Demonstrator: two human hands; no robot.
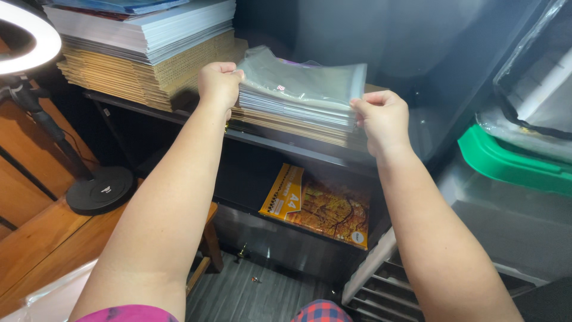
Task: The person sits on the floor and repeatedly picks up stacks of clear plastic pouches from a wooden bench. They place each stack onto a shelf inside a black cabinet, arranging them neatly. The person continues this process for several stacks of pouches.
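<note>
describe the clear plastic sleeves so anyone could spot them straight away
Find the dark shelf ahead. On its top level, the left hand and right hand grip a stack of clear plastic sleeves. Unlike the brown cardboard and white paper beside it, it is see-through and glossy.

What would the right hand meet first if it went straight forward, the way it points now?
The right hand already pinches the clear plastic sleeves. Straight beyond it, the dark wall behind the shelf looks like the first thing, though depth is unclear.
</note>
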